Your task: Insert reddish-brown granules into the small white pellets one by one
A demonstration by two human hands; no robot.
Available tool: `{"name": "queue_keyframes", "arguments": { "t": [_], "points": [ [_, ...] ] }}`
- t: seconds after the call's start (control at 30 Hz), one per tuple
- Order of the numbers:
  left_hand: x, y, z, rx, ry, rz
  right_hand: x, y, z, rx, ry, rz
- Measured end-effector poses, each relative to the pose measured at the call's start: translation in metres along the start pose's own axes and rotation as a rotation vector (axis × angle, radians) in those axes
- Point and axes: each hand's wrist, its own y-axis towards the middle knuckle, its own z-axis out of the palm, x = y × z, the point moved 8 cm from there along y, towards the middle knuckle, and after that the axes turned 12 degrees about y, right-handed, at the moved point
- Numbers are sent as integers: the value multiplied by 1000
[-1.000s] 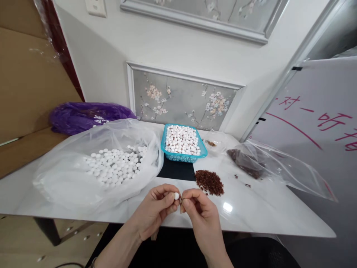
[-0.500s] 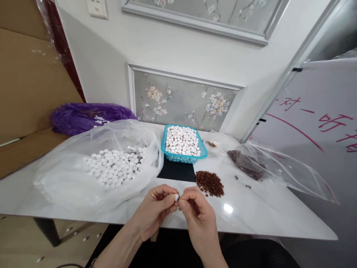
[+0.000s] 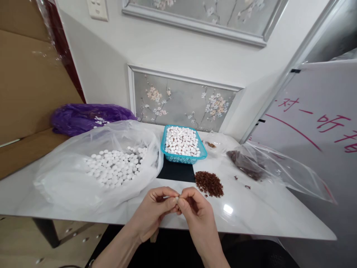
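Above the table's front edge, my left hand (image 3: 156, 208) pinches a small white ball (image 3: 176, 200) between thumb and forefinger. My right hand (image 3: 196, 216) meets it from the other side, its thumb and forefinger closed against the ball. Most of the ball is hidden by the fingertips, and whether a small piece sits between them I cannot make out. Just beyond my right hand lies a heap of small reddish-brown, star-like pieces (image 3: 209, 184). A blue basket (image 3: 184, 160) full of white balls with brown bits among them stands farther back.
To the left, a large clear plastic bag (image 3: 61, 178) holds many loose white balls. Behind it lies a purple bag (image 3: 83, 117). On the right are a zip bag (image 3: 276, 167) with brown pieces and a smaller clear bag (image 3: 220, 141). Several balls lie on the floor.
My fingertips have come closer together around the white ball, covering more of it. The dark spot that showed on it is now out of sight.
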Motion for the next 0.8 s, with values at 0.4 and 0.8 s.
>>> {"name": "queue_keyframes", "arguments": {
  "t": [0.4, 0.8],
  "points": [
    [2, -1, 3, 14, 56, -76, 8, -1, 0, 231, -46, 25],
    [2, -1, 4, 24, 149, -82, 8, -6, 0, 162, -108, -101]
  ]
}}
